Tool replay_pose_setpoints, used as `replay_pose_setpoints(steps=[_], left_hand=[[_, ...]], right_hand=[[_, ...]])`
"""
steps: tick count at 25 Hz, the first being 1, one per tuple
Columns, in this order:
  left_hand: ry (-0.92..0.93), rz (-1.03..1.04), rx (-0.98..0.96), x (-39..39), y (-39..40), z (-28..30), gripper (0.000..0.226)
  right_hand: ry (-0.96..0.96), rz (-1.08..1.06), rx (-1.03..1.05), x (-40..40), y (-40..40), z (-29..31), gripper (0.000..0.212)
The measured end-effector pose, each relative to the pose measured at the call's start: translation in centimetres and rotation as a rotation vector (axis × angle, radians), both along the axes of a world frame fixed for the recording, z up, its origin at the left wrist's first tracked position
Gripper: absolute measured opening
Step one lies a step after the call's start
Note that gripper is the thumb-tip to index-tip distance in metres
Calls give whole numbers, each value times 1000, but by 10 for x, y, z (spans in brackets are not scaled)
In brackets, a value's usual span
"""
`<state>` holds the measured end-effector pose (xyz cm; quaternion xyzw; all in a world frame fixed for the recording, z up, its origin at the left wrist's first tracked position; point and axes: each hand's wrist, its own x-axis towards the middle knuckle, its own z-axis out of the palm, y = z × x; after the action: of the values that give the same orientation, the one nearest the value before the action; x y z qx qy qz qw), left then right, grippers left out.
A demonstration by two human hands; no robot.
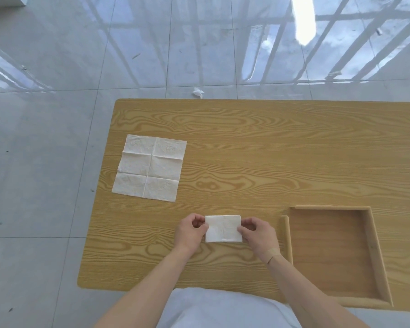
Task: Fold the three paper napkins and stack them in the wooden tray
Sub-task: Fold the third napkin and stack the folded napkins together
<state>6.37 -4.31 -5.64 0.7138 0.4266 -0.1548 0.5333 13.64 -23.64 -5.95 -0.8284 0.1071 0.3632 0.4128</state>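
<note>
Head view — steeply down, table (246, 143) near

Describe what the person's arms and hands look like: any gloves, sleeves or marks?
Both hands are bare, without gloves: the left hand and the right hand. The forearms show no sleeves up to the picture's lower edge. A strip of adhesive tape or bandage crosses the right wrist. No rings or watch are visible.
</note>
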Motion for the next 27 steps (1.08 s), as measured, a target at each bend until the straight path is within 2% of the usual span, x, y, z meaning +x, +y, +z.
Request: replay_pose_setpoints(steps=[16,22,25,27], left_hand=[[-11,-137,221,1,-6,1,18],[2,-167,254,3,-7,4,14],[12,-202,259,-6,0,8,14],[35,-284,275,-15,10,9,16]], right_hand=[[-146,24,-113,-6,6,5,15],[-207,156,-216,-5,7,9,13],[-316,291,-295,-8,3,13,10],[-422,388,-322,-11,0,15,16]])
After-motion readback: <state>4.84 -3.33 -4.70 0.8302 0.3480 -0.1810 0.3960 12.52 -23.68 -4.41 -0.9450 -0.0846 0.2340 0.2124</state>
